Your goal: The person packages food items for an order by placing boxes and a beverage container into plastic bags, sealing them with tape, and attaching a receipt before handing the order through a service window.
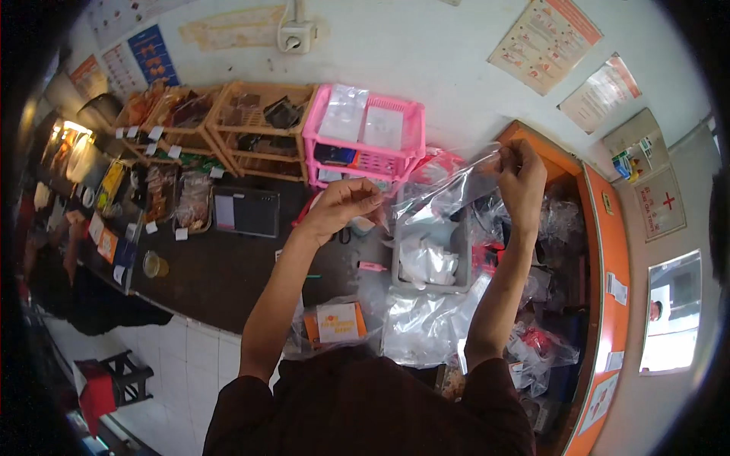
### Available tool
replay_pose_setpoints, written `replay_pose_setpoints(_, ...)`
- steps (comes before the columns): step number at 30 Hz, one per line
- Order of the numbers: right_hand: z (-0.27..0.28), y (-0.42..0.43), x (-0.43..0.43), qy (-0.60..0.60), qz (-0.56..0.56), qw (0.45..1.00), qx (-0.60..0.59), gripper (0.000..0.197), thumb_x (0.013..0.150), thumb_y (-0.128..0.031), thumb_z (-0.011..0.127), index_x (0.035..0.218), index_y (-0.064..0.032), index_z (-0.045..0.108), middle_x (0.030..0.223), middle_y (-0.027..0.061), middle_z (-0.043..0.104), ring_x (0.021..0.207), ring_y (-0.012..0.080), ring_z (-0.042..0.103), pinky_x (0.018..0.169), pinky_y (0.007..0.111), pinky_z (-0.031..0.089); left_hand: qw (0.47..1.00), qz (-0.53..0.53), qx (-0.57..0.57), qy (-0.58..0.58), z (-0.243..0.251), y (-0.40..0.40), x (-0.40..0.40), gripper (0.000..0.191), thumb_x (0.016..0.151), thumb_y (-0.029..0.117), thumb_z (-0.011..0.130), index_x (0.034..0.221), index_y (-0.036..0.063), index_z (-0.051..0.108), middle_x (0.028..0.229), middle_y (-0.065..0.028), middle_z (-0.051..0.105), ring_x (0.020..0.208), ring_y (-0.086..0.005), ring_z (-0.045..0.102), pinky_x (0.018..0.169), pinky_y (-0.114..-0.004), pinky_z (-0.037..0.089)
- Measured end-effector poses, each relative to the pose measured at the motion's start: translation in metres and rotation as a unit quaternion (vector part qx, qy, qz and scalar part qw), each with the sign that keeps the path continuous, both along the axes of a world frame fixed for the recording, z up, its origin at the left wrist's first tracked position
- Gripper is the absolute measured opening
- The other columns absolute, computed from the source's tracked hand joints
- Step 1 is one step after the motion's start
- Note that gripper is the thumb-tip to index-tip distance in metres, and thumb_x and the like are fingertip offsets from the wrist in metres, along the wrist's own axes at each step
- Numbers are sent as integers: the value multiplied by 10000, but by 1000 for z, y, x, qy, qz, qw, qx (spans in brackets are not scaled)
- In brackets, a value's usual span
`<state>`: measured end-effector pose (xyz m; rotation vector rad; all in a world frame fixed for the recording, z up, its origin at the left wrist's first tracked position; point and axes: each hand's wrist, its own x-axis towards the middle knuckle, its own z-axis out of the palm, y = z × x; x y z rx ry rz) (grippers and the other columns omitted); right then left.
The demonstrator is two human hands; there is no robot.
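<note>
My right hand (523, 176) is raised over the right side of the counter, its fingertips pinching one end of a clear plastic sheet or bag (450, 185). The plastic stretches down and left over a grey plastic bin (397, 268). My left hand (349, 206) is up near the pink rack, thumb and fingers drawn together. Something thin and see-through hangs by its fingertips; whether they grip the same plastic is unclear. White plastic packets (428, 259) lie in the bin. A pink marker or highlighter (372, 266) rests on the dark counter (211, 285) beside it.
A pink plastic rack (365, 145) and wooden shelf racks (259, 125) stand against the wall. Plastic bags (422, 325) and an orange box with a white label (335, 324) lie near my body. An orange cabinet (607, 256) borders the right. A cup (155, 265) stands left; a person's arm (71, 245) shows beyond.
</note>
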<state>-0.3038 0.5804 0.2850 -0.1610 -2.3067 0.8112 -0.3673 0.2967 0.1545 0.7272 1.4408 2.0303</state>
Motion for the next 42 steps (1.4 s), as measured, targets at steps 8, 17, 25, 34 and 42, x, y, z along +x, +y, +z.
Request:
replay_pose_setpoints(8, -44, -3, 27, 10, -19, 1000, 22, 137, 944, -84, 580, 861, 17, 620, 654, 32, 563, 552, 98, 458, 515, 273, 367, 954, 120, 193, -195, -40, -1, 79, 207, 917, 145, 672, 1072, 10, 649, 995, -103, 673, 891, -221, 640, 828, -345, 522)
replay_pose_setpoints(17, -92, -75, 94, 78, -16, 985, 150, 124, 825, 1, 674, 948, -4, 665, 880, 98, 654, 710, 175, 630, 609, 292, 493, 963, 221, 25, -152, -53, -22, 142, 205, 884, 59, 717, 1030, -82, 685, 925, -109, 704, 870, -163, 673, 772, -289, 558)
replay_pose_setpoints(25, -175, -149, 153, -138, 327, 869, -345, 149, 780, -3, 785, 920, 14, 737, 874, 107, 710, 764, 154, 659, 703, 271, 526, 962, 180, -3, -203, -96, -30, 202, 53, 819, 25, 744, 825, -5, 701, 830, -7, 675, 792, -75, 613, 701, -240, 492)
replay_pose_setpoints(34, -204, -152, 162, -126, 148, 972, -135, 56, 874, -8, 633, 916, 11, 664, 799, 122, 684, 680, 179, 666, 654, 290, 525, 919, 343, 24, -195, -112, -23, 230, 38, 897, 14, 661, 862, 22, 647, 865, 8, 645, 861, -73, 601, 797, -244, 483)
replay_pose_setpoints(42, -232, -172, 164, -98, 112, 840, -522, 74, 930, -55, 646, 990, -11, 641, 775, 24, 638, 644, 75, 558, 626, 227, 457, 858, 259, 222, -384, -127, -32, 237, 60, 975, 82, 566, 1027, 71, 595, 981, -48, 642, 964, -172, 647, 872, -333, 546)
